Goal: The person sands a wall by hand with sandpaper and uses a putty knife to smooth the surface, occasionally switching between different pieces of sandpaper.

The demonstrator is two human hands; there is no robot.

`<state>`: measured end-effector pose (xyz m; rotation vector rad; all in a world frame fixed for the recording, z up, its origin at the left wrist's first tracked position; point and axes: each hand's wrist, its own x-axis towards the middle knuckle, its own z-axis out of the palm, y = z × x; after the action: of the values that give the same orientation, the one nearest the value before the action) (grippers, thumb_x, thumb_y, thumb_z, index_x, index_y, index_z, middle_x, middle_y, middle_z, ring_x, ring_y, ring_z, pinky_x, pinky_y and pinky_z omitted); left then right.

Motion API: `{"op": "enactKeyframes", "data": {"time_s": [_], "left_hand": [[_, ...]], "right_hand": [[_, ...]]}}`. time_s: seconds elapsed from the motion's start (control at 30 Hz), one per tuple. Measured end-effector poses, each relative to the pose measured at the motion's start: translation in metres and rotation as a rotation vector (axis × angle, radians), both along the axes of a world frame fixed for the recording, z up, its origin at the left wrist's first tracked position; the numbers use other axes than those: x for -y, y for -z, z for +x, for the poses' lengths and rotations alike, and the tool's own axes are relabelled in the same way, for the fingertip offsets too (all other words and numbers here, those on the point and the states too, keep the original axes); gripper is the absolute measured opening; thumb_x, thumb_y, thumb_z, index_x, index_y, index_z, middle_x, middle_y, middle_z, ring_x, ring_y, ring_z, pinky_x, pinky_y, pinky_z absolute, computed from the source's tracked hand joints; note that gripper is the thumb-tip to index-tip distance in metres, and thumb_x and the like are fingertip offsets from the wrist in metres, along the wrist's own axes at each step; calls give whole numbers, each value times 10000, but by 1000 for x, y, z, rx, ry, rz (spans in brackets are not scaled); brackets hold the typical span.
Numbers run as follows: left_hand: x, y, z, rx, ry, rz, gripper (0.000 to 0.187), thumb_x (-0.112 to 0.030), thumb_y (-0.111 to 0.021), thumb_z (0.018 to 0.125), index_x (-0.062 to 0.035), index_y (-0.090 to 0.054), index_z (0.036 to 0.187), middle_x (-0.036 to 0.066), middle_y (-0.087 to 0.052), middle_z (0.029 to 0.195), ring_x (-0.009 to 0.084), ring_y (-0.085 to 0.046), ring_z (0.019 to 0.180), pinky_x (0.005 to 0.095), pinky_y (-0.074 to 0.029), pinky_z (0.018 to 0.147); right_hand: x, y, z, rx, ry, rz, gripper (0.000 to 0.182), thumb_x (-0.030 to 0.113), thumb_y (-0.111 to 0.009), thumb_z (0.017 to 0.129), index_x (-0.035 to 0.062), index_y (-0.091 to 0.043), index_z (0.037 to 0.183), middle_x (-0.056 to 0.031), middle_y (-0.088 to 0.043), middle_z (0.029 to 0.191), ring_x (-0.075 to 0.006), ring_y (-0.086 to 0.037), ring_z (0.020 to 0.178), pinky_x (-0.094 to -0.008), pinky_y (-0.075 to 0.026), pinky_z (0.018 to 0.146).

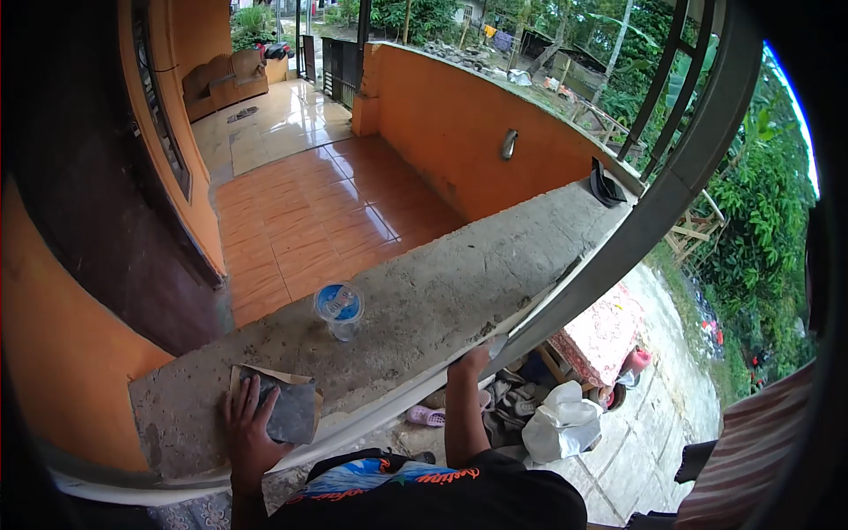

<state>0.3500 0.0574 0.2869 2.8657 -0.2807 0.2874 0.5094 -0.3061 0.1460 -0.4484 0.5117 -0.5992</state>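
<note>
On the rough concrete ledge top (424,300), my left hand (251,426) lies with its fingers stretched out and apart. They rest over the left side of a dark grey sheet (291,413) with brown paper edges, which looks like sandpaper. My right hand (474,360) is closed at the ledge's near edge, with a small pale piece (497,344) showing beside its fingers. I cannot tell what that hand holds. A clear plastic cup (343,329) with a blue-marked lid stands on the ledge between the hands, beyond the sheet.
A black item (607,183) lies at the ledge's far end, near a curved metal frame (636,221). Below are a white plastic bag (563,422), piled shoes (512,405) and a patterned cloth (602,336). Past the ledge are a tiled floor (305,212) and an orange wall (442,124).
</note>
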Motion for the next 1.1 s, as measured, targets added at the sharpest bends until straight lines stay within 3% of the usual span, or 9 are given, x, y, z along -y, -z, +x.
{"op": "enactKeyframes", "data": {"time_s": [0.13, 0.3, 0.53, 0.63, 0.8, 0.93, 1.0, 1.07, 1.1], "left_hand": [[0, -1, 1, 9, -10, 28, 822, -334, -801, 468, -88, -559, 1214, 181, -400, 1390, 317, -336, 1317, 535, -188, 1075], [-1, 2, 1, 34, 0, 16, 831, -361, -801, 460, -100, -564, 1213, 180, -412, 1380, 316, -348, 1308, 536, -188, 1076], [-6, 10, -1, 28, -3, -6, 862, -386, -824, 465, -121, -555, 1240, 178, -388, 1401, 314, -330, 1320, 530, -168, 1088], [-3, 4, -4, 39, 13, 18, 818, -348, -819, 502, -142, -554, 1247, 177, -364, 1418, 319, -315, 1329, 528, -156, 1093], [-12, 6, -8, 65, 68, -48, 646, -222, -744, 615, -200, -573, 1238, 177, -365, 1417, 325, -299, 1337, 530, -199, 1081], [-20, 7, -16, 123, 278, -91, 577, -165, -701, 656, -217, -591, 1220, 169, -384, 1407, 320, -312, 1332, 516, -218, 1082], [-22, 6, -17, 126, 367, -68, 567, -184, -704, 675, -216, -585, 1229, 170, -396, 1398, 311, -323, 1328, 493, -224, 1088], [-21, 6, -16, 115, 359, -84, 570, -203, -711, 682, -213, -578, 1236, 170, -391, 1401, 309, -320, 1330, 486, -224, 1089], [-21, 6, -17, 90, 352, -92, 574, -222, -718, 688, -209, -571, 1243, 170, -387, 1404, 306, -316, 1333, 480, -223, 1091]], "right_hand": [[32, 36, 18, 137, -14, 20, 484, 391, -324, 970, 54, -443, 1295, -93, -539, 1223, -278, -539, 1080, -381, -432, 942], [53, 45, 26, -181, -8, -48, 489, 429, -423, 917, 53, -496, 1222, -80, -599, 1056, -258, -602, 945, -388, -504, 799], [11, 61, -6, -471, -33, -186, 621, 527, -402, 925, -23, -526, 1186, -120, -585, 1109, -263, -570, 986, -364, -448, 878], [-40, 5, -36, -627, -73, -419, 762, 581, -351, 925, -87, -422, 1286, -173, -493, 1270, -279, -487, 1130, -323, -360, 979], [-94, 6, -53, -480, 24, -566, 821, 608, -333, 919, -103, -362, 1327, -195, -414, 1355, -271, -387, 1234, -304, -255, 1045], [-69, -13, -47, -505, 100, -464, 808, 616, -358, 911, -149, -521, 1112, -179, -569, 1051, -245, -489, 904, -337, -393, 877], [-100, -53, -76, -547, -101, -611, 808, 613, -368, 909, -148, -516, 1137, -193, -574, 1090, -253, -506, 947, -327, -385, 903], [-142, -18, -96, -309, 11, -693, 697, 480, -416, 948, -99, -356, 1331, -198, -422, 1357, -268, -395, 1254, -314, -258, 1060], [-170, -18, -113, -298, 87, -814, 704, 508, -439, 933, -67, -382, 1335, -137, -466, 1313, -235, -429, 1164, -300, -285, 1020]]}}
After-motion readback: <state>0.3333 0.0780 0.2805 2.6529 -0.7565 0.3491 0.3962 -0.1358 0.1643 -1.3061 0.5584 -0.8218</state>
